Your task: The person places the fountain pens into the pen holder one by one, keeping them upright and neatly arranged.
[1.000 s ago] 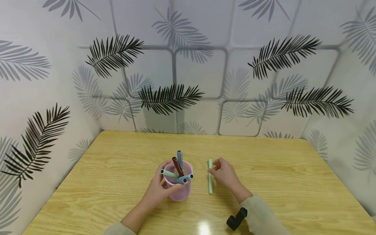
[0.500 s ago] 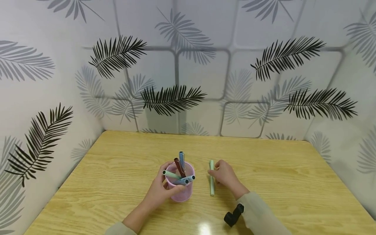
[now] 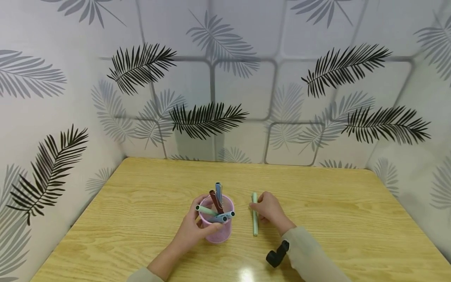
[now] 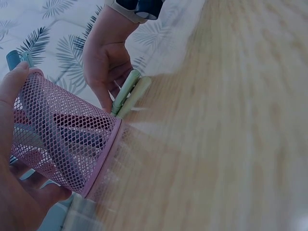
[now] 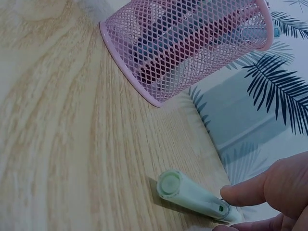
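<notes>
Pink mesh cup (image 3: pixel 219 231) gripped by left hand (image 3: pixel 192 232), right fingers (image 3: pixel 258 205) pinching green pen (image 3: pixel 254 219), tip hidden

Two bare hands, left hand (image 3: pixel 192 231) and right hand (image 3: pixel 270 209). Light beige long sleeves (image 3: pixel 310 258) on both arms. Black wrist-mounted camera bracket (image 3: pixel 277 253) on right wrist. No rings visible.

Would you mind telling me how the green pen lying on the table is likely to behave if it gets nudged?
The green pen looks round and smooth, so it would probably roll on the glossy table. It seems stiff and light; the right hand touches it.
</notes>
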### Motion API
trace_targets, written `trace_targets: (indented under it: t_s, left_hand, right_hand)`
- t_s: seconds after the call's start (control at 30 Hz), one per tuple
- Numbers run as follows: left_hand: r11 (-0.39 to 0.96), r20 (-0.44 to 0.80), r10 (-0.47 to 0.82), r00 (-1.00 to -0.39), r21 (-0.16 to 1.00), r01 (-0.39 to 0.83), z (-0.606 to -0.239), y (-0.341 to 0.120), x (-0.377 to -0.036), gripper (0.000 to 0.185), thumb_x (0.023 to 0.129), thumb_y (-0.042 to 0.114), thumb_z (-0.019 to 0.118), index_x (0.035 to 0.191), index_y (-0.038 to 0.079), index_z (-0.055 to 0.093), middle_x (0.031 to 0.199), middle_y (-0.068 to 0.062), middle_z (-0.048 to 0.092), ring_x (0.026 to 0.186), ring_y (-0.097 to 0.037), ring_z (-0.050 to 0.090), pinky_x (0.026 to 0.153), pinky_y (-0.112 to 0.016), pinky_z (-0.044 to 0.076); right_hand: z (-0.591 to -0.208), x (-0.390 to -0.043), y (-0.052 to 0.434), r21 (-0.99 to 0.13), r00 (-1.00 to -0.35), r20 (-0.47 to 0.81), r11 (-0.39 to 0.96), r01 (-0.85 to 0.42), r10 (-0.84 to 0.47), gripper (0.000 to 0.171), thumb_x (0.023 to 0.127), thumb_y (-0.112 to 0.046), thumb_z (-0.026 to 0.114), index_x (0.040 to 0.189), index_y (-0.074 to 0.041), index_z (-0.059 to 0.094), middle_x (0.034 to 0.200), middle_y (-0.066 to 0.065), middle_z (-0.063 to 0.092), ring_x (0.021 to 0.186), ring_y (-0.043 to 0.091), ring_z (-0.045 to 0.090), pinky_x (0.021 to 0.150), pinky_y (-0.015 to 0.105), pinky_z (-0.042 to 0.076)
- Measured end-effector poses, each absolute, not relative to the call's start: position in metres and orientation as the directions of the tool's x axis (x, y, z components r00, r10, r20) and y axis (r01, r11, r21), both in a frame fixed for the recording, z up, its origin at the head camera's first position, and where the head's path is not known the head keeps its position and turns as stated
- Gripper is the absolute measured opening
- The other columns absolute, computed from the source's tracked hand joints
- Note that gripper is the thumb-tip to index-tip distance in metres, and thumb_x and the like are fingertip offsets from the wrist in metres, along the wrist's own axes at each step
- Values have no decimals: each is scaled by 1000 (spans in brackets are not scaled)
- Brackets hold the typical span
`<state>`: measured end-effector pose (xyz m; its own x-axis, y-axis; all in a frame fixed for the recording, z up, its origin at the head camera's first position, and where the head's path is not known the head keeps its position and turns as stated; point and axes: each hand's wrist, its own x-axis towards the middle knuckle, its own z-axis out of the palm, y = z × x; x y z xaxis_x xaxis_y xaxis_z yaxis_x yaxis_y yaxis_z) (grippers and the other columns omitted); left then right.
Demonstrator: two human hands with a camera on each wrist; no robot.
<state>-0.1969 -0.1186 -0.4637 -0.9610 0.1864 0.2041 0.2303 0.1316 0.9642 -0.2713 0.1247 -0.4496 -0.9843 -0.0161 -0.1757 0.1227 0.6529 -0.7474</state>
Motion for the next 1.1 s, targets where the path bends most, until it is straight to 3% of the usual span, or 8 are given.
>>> trace_targets:
  t_s: [0.27,0.5,0.67,0.93,1.1]
  left_hand:
    - [127,212,188,-959,963,238,-466,-119,-196,78,74,21,80,136,36,34,134,-1,44,126,-27,40,98,-50,37]
    - [127,207,205,-957,964,235,-457,-117,-193,77,76,18,78,137,30,33,136,-6,42,127,-32,38,99,-52,36]
    - [126,206,212,-955,964,236,-464,-118,-197,78,75,22,79,136,35,32,137,-2,41,128,-28,37,99,-51,36]
    - [119,217,209,-954,962,245,-465,-119,-197,78,76,20,79,137,33,33,136,-1,42,127,-27,38,99,-52,35]
    - [115,209,214,-954,965,237,-464,-119,-197,79,76,21,79,138,32,31,137,-3,41,129,-28,37,100,-52,35]
  right_hand:
    - [-451,-271,123,-724,-985,-170,680,121,-6,21,85,-15,67,87,0,51,64,8,50,48,14,48,42,25,48]
    - [-448,-268,124,-709,-983,-184,693,131,-3,18,84,-11,66,89,0,53,66,8,50,48,13,46,42,24,46]
    - [-444,-268,124,-701,-980,-200,700,136,-11,15,82,-9,64,89,1,56,66,7,51,49,13,46,43,24,46]
    - [-441,-266,124,-670,-977,-212,732,122,-31,14,80,-10,66,73,-3,56,61,3,48,49,13,43,42,22,40]
    - [-438,-263,127,-634,-987,-148,772,49,-59,17,78,-10,65,69,-5,52,61,2,45,51,13,41,43,22,35]
